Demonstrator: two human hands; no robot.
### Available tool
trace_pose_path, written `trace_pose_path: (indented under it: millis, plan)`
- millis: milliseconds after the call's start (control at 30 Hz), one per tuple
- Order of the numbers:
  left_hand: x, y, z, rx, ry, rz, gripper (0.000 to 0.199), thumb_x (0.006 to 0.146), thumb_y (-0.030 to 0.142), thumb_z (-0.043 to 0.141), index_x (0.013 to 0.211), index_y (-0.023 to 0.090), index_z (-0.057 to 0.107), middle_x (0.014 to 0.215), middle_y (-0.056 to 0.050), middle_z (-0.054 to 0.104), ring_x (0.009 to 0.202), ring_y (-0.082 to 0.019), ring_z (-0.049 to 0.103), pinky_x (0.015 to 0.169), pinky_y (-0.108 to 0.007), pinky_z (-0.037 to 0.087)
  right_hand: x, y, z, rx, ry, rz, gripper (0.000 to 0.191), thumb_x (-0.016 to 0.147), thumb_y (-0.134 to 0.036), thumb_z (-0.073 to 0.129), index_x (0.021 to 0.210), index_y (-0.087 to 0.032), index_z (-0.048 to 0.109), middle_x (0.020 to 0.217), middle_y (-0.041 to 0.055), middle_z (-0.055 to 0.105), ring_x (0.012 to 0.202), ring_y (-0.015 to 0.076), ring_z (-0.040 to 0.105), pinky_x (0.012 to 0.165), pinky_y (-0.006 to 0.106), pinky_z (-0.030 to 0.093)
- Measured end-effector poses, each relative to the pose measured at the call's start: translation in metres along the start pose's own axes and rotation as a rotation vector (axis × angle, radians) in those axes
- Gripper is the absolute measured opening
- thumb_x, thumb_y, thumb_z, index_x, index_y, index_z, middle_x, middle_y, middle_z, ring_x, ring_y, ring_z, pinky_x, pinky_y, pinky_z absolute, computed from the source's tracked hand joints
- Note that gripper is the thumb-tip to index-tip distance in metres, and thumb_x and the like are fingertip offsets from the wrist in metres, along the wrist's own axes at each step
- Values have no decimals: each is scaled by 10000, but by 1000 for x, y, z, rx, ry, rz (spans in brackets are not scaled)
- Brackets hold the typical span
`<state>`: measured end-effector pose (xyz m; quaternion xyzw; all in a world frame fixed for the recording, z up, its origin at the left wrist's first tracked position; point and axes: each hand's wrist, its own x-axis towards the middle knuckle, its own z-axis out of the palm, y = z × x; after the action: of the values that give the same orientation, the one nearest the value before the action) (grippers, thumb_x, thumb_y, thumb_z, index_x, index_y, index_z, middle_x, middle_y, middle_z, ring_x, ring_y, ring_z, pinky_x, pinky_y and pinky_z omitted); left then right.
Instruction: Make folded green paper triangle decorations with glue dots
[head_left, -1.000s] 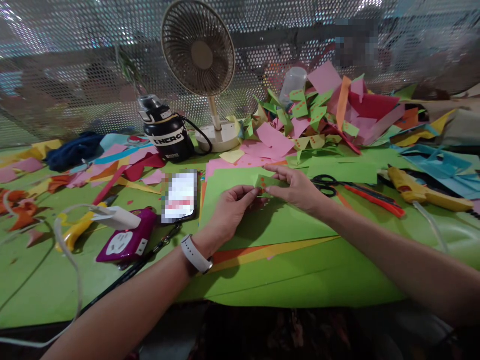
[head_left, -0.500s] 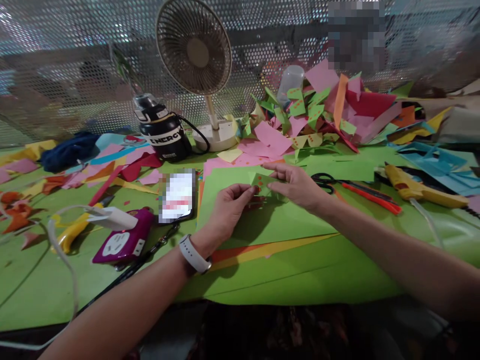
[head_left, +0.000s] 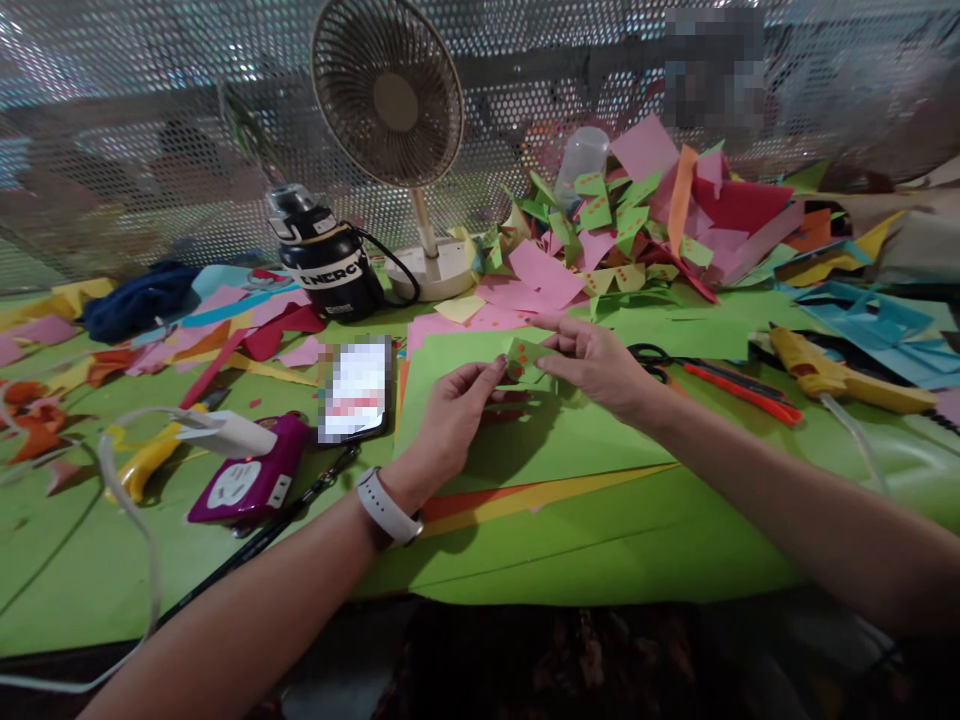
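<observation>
Between my two hands is a small green paper piece [head_left: 523,358] with orange dots, held just above a stack of coloured sheets. My left hand [head_left: 466,405], a white watch on its wrist, pinches the piece's left edge with thumb and index finger. My right hand [head_left: 592,365] grips the right edge, thumb below and fingers behind. Beneath them lies a large green sheet [head_left: 450,460], with orange and yellow sheets showing under its front edge. Pink paper [head_left: 435,325] peeks out at its back.
Scissors [head_left: 651,358], a red-handled cutter [head_left: 742,395] and a yellow glue gun [head_left: 847,375] lie to the right. On the left are a phone [head_left: 360,385] and a purple power bank [head_left: 259,480]. A fan [head_left: 397,100], a black bottle [head_left: 330,270] and piled paper scraps [head_left: 540,280] stand behind.
The green paper piece has turned so its dotted face shows more fully. My fingers have shifted slightly on its edges; the things around have stayed in place.
</observation>
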<state>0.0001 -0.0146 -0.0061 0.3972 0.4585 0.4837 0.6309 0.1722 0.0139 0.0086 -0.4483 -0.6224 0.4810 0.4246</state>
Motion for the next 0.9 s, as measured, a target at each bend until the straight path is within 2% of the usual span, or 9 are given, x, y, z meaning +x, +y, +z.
trace_pose_path:
  millis: [200,333,467,533,667,800,900]
  plan:
    - [-2,0,1,64,-56,37,141,808,308,712,749,191,661,703,6,659,609,-120,651,520,-209,504,-1,1,3,-5,-21,-30,628,745,-187,647,1351,-98,508,880,32,669,642,100,545,559,234,449]
    - [-2,0,1,153,-43,75,214,803,328,714,685,184,607,621,18,621,532,-102,602,500,-201,477,-2,1,6,-8,-27,-45,574,732,-191,654,1292,-100,566,890,40,672,660,104,562,583,238,462]
    - [-3,3,-1,246,-10,185,235,811,348,698,684,186,586,621,13,624,543,-103,600,495,-194,449,1,-2,0,7,-18,-33,546,737,-225,674,1266,-123,587,816,16,661,662,111,566,616,254,463]
    - [-3,5,-2,274,20,243,240,816,360,689,689,185,585,620,14,616,567,-108,612,486,-188,432,2,-5,-6,0,7,-12,439,761,-280,674,1178,-143,647,794,17,664,678,122,575,637,269,466]
    - [-2,9,-3,284,69,294,283,808,395,686,665,180,567,603,23,574,588,-114,620,470,-179,413,6,-7,-14,18,57,-33,231,754,-378,695,864,-177,721,822,30,687,736,138,591,694,291,474]
    - [0,8,-2,198,79,254,325,775,489,690,759,181,584,763,-8,636,676,-152,662,477,-193,453,11,-2,-12,101,92,-71,235,653,-386,763,736,-179,688,716,-1,664,673,125,574,698,298,477]
    - [0,7,-3,62,62,203,441,820,615,572,929,188,599,934,-64,694,748,-186,685,503,-225,487,13,0,-10,129,163,-115,240,629,-385,777,725,-183,690,719,-4,669,687,126,580,717,299,480]
